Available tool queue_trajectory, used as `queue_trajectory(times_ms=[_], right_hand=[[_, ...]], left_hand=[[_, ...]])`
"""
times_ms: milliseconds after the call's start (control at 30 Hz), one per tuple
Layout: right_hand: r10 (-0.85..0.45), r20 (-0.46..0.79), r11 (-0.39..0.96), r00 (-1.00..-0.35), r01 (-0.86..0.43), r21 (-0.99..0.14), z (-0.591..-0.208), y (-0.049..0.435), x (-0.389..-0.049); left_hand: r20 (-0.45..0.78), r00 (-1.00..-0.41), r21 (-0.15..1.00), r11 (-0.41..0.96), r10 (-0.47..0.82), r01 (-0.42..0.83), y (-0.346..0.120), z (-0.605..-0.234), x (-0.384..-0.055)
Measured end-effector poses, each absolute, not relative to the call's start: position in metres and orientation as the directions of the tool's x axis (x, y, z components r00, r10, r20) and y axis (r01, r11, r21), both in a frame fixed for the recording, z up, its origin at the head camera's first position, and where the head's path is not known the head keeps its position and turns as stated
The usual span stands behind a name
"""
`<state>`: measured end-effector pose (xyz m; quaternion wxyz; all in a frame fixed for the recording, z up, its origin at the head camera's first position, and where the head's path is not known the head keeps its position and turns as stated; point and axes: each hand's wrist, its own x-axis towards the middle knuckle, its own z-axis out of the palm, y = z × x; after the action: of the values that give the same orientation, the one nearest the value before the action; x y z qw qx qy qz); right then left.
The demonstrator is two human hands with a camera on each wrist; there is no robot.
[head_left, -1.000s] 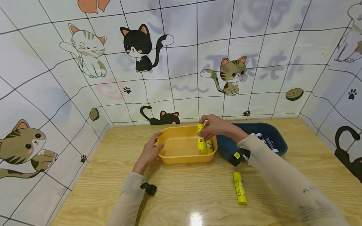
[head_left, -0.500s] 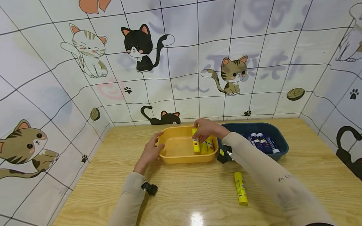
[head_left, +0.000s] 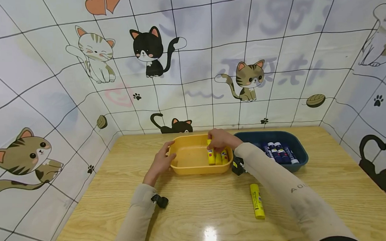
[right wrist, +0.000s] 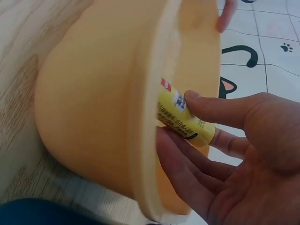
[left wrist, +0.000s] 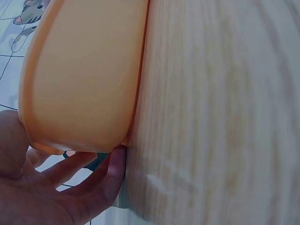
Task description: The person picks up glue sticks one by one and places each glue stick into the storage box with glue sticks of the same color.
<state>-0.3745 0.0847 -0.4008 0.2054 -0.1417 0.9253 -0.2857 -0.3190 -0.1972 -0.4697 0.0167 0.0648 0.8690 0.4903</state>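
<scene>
In the head view, a yellow plastic bin [head_left: 199, 170] stands at the back of the table. My left hand [head_left: 160, 162] holds its left end, thumb at the rim and fingers against the outer wall [left wrist: 89, 108] in the left wrist view. Inside the bin's right half, my right hand [head_left: 221, 139] pinches a yellow glue stick [head_left: 211, 158] between thumb and fingers; the right wrist view shows the printed label of this glue stick [right wrist: 180, 115]. Beside it lie two more yellow glue sticks [head_left: 224, 156], partly hidden by the hand.
Right of the yellow bin is a dark blue bin [head_left: 304, 157] with several blue-and-white sticks [head_left: 278, 153] in it. A single yellow glue stick [head_left: 257, 201] lies on the wooden table [head_left: 189, 209] in front. A wall printed with cats [head_left: 198, 99] rises behind the table.
My right hand has moved left and down, lowering the glue stick into the bin to the left of the other two. The left hand stays on the yellow bin.
</scene>
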Motion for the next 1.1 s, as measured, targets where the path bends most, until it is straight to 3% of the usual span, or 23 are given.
queue_trajectory(times_ms=[200, 1100], right_hand=[[-0.362, -0.26, 0.835, -0.895, -0.187, -0.517, -0.408, 0.084, -0.377], [-0.36, -0.266, 0.878, -0.894, -0.228, -0.42, -0.418, 0.076, -0.38]], left_hand=[[0.028, -0.991, 0.867, 0.491, 0.129, 0.088, -0.197, -0.47, -0.319], [0.041, -0.991, 0.845, 0.525, 0.128, 0.103, -0.197, -0.472, -0.321]])
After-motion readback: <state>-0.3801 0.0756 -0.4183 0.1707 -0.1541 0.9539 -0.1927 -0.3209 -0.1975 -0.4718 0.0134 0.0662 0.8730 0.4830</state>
